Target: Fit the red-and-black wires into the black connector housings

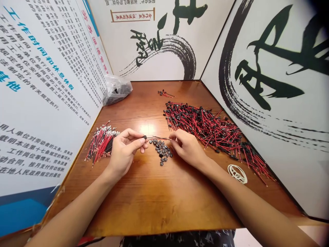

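Between the thumb and fingers of my left hand (127,147) is a small black connector housing (145,137). My right hand (186,145) pinches the far end of a thin red and black wire pair (160,138), which stretches leftward toward that housing. Whether the wire tips sit inside the housing is too small to tell. Just below the wires, on the table, lies a little pile of loose black housings (162,151). Beside my left hand rests a bundle of red and black wires with pale ends (99,144).
A large heap of red wires with black connectors (205,127) spreads along the right side of the wooden table (144,199). Off-white rubber bands (237,174) lie near it. A clear plastic bag (118,91) stands back left, and a few wires (166,93) lie at the back. Printed panels enclose three sides.
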A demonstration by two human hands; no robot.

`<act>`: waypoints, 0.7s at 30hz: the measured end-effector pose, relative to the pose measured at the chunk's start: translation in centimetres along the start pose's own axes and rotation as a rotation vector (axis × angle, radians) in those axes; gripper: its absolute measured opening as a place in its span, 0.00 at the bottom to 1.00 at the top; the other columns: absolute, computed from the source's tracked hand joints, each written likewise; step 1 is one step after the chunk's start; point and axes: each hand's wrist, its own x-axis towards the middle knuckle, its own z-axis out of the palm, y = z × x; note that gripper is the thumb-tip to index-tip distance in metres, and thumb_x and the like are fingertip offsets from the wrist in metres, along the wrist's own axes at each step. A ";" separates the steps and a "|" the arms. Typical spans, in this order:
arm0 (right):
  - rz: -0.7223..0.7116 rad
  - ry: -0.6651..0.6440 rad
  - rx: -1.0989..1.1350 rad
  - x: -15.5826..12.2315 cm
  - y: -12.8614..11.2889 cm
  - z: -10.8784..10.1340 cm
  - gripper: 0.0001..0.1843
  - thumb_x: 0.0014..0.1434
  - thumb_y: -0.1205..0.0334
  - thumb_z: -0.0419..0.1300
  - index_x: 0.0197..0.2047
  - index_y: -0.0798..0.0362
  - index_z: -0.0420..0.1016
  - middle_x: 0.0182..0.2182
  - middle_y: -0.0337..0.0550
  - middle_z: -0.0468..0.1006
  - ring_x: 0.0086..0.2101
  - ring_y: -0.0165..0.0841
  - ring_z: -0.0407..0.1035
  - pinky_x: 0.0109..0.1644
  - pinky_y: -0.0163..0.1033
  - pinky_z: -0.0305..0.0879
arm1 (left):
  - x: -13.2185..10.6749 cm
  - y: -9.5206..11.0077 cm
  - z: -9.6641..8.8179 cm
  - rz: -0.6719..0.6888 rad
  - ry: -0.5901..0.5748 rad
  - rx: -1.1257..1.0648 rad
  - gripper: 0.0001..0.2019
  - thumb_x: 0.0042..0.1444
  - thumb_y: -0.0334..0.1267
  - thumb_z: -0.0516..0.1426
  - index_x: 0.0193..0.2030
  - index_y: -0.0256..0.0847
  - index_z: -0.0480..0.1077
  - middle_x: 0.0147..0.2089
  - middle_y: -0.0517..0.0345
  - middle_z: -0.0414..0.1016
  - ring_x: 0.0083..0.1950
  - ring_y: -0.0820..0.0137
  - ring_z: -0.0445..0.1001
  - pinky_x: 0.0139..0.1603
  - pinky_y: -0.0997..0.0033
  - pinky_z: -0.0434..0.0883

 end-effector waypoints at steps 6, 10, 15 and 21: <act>0.027 -0.107 -0.105 0.1 -0.1 1.0 0.06 0.64 0.70 0.53 0.37 0.53 0.69 0.37 0.46 0.74 0.37 0.36 0.67 0.40 0.39 0.61 | 0.3 0.0 -0.4 -0.072 0.006 -0.076 0.08 0.45 0.27 0.66 0.30 0.34 0.70 0.28 0.52 0.78 0.27 0.73 0.74 0.25 0.78 0.67; 0.044 -0.142 -0.175 0.3 -0.2 1.3 0.06 0.65 0.69 0.53 0.38 0.52 0.70 0.39 0.45 0.74 0.38 0.35 0.68 0.39 0.38 0.59 | 0.4 -0.2 -0.4 -0.099 0.024 -0.104 0.08 0.43 0.27 0.66 0.28 0.34 0.70 0.28 0.52 0.78 0.27 0.73 0.74 0.24 0.78 0.65; 0.021 -0.134 -0.182 0.3 0.0 1.4 0.07 0.66 0.69 0.53 0.42 0.51 0.71 0.41 0.43 0.75 0.39 0.34 0.67 0.38 0.36 0.57 | 0.5 -0.4 -0.5 -0.116 0.025 -0.096 0.08 0.43 0.27 0.66 0.29 0.35 0.70 0.28 0.52 0.78 0.27 0.72 0.74 0.24 0.78 0.66; 0.056 -0.139 -0.279 0.6 -0.1 1.6 0.05 0.66 0.65 0.54 0.42 0.50 0.71 0.40 0.41 0.75 0.37 0.34 0.68 0.33 0.37 0.53 | 0.4 -0.6 -0.5 -0.134 0.012 -0.084 0.08 0.43 0.27 0.66 0.28 0.35 0.70 0.27 0.53 0.77 0.27 0.72 0.74 0.25 0.77 0.66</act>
